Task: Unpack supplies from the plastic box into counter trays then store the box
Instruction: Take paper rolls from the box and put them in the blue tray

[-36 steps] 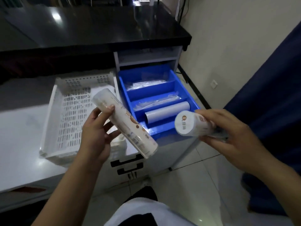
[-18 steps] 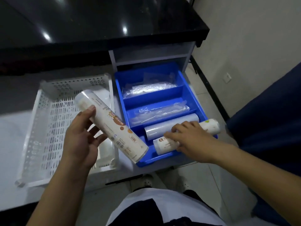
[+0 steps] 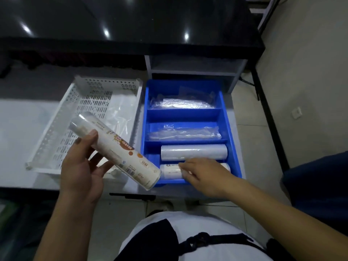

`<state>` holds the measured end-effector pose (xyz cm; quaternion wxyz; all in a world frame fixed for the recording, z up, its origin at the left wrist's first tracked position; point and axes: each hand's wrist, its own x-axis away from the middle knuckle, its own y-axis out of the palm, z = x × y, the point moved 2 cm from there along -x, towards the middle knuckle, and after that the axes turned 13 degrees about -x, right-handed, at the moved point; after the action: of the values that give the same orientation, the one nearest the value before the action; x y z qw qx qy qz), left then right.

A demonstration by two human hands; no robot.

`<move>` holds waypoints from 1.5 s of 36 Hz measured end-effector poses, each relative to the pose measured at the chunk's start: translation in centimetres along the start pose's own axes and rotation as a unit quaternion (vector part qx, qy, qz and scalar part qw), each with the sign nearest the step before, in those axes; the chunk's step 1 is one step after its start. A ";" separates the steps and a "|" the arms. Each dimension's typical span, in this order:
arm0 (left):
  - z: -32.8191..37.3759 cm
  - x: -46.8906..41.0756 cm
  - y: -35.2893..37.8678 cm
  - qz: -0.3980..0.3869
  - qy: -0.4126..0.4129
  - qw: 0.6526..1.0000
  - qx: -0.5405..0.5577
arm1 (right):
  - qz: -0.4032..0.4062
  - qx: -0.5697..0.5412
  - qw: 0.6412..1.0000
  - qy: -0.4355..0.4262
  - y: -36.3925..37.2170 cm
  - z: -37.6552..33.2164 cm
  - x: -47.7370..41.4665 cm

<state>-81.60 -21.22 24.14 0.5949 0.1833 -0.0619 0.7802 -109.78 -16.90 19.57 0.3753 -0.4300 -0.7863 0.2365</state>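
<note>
On the white counter, left: perforated white basket [image 3: 62, 132]. Left hand [image 3: 82, 172] grips a labelled roll [image 3: 114, 150], fingers curled around it, held tilted above the basket's right edge. Blue divided tray [image 3: 232, 140]: right hand [image 3: 204, 175], fingers loosely spread, rests on a second roll [image 3: 170, 171] in the nearest compartment.

A white counter [image 3: 17, 129] holds a white basket [image 3: 56, 132] with holes. Right beside it sits a blue tray [image 3: 231, 129]. A black shelf [image 3: 131, 25] stands behind them.
</note>
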 end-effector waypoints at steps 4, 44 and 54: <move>0.1 1.2 1.1 0.003 0.006 1.000 0.002 | 0.013 -0.015 1.000 -0.010 -0.6 0.9 1.7; -4.9 3.6 9.6 -0.156 -0.131 0.923 -0.328 | 0.306 -0.553 0.769 0.101 0.3 6.6 9.3; -6.1 1.2 10.5 -0.198 -0.202 0.917 -0.282 | 0.321 -0.558 0.750 0.151 -0.2 6.5 8.5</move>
<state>-93.13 -21.15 20.22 0.7393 0.1704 -0.3610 0.5424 -118.03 -10.03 19.06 0.0842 -0.8202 -0.5269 -0.2063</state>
